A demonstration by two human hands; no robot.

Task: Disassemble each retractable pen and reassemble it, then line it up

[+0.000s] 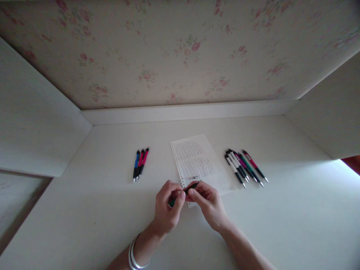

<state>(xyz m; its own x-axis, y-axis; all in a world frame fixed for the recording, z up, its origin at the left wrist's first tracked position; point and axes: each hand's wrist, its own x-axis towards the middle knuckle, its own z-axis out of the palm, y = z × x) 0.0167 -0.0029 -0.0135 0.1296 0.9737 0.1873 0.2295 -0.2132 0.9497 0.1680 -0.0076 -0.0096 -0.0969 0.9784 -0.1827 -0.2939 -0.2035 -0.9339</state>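
Observation:
A pen (pixel 192 186) with a black grip section and a green barrel is held between both hands over the lower part of a written sheet of paper (pixel 194 155). My left hand (pixel 168 208) is closed around the green barrel, and most of that barrel is hidden by the fingers. At the black end, my right hand (pixel 208 202) pinches the pen between thumb and fingers. Just beyond the fingertips a small metallic piece (pixel 195 177) lies on the paper; its exact kind is too small to tell.
On the left of the white desk (pixel 112 217) lie three pens, one blue (pixel 136 165) and two pink (pixel 144 163). Several pens in white, purple, green and pink (pixel 254 165) lie on the right. Side panels and a flowered wall (pixel 180 56) enclose the desk.

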